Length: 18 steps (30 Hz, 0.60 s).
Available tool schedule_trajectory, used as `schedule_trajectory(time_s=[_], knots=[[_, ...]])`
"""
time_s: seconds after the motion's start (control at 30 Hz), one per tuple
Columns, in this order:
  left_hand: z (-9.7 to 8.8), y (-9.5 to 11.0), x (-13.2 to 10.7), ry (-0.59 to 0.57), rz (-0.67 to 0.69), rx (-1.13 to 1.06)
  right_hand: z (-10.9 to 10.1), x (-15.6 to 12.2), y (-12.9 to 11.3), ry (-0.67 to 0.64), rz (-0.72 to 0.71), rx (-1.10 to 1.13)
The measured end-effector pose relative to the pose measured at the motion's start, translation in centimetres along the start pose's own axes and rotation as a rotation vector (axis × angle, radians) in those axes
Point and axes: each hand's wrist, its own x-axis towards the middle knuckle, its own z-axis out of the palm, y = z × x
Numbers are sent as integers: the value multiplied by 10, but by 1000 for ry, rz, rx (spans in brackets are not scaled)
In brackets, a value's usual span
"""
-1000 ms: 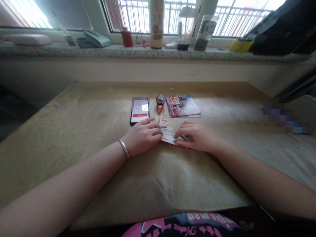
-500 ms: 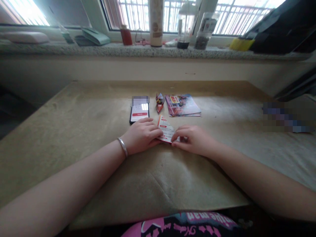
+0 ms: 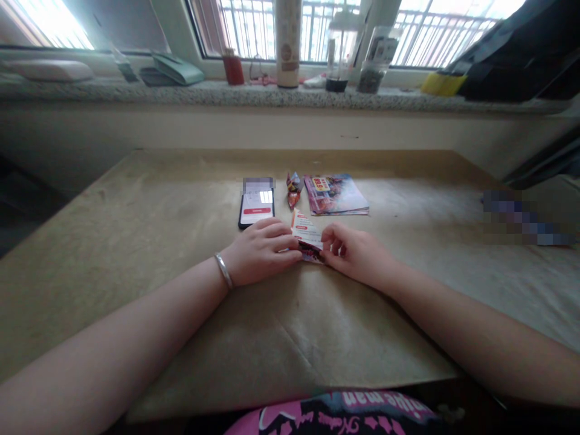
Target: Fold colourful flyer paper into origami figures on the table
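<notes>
A small folded paper (image 3: 309, 228) lies at the middle of the table, its white printed side with red labels facing up. Along its near edge a dark, colourful strip of the other side shows, turned up in a fold. My left hand (image 3: 268, 249), with a silver bangle at the wrist, holds the paper's left side, fingers together and thumb on the near fold. At the right end, my right hand (image 3: 356, 251) pinches the paper between thumb and curled fingers. Part of the paper is hidden beneath both hands.
A phone (image 3: 257, 205) with a lit screen lies just beyond my left hand. Past the paper are a small folded paper shape (image 3: 293, 190) and a stack of colourful leaflets (image 3: 338, 194). Bottles and boxes line the stone windowsill (image 3: 254, 96). A blurred-out item (image 3: 521, 216) lies far right.
The paper's near edge has been folded up, so a dark printed strip now shows where a pointed white corner was. My right hand has shifted slightly right; my left thumb has come onto the fold.
</notes>
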Motion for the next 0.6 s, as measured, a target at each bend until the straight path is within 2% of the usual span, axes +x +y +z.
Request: schedule_trajectory(time_s=[0.13,0.3,0.4,0.6], knots=[[1,-1,1,-86,-3,-11,-3,-1,0,93,-145,-68],[6,-2,1,-176,-61,-113,-4,0,3,196,-240,16],[9,-3,0,-213,-97,-173,-5,1,6,208,-288,67],[11,-4,-1,-212,-92,-138,-11,1,7,234,-193,6]])
